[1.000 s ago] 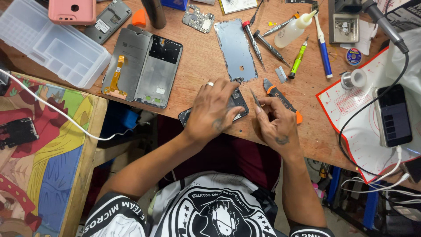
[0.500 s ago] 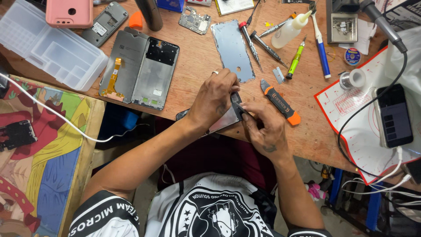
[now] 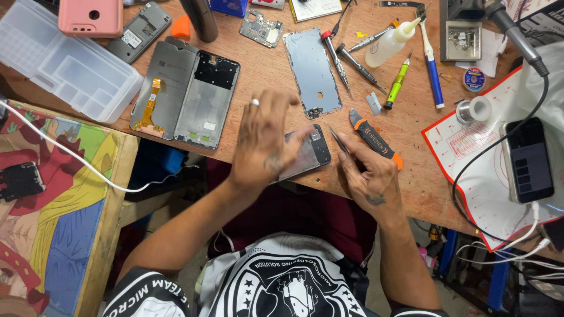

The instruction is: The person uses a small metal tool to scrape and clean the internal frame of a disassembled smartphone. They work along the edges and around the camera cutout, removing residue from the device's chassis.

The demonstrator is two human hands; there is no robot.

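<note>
Left hand (image 3: 264, 141) lies flat over a dark phone (image 3: 308, 154) at the near worktop (image 3: 411, 176) edge, fingers spread, grip loose. Right hand (image 3: 370, 176), at 3 o'clock of the phone, grip pinched shut on thin tweezers (image 3: 338, 140). Orange-black pry tool (image 3: 371, 136) just beyond.

dark phone screen (image 3: 527, 159) lit dimly, right on red-edged mat (image 3: 470, 147) | clear plastic organizer box (image 3: 61, 64) top left

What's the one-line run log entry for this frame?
left hand: flat on dark opened phone at wooden desk edge | right hand: holds thin metal tweezers beside phone | orange-black pry tool: lying by right hand
</note>
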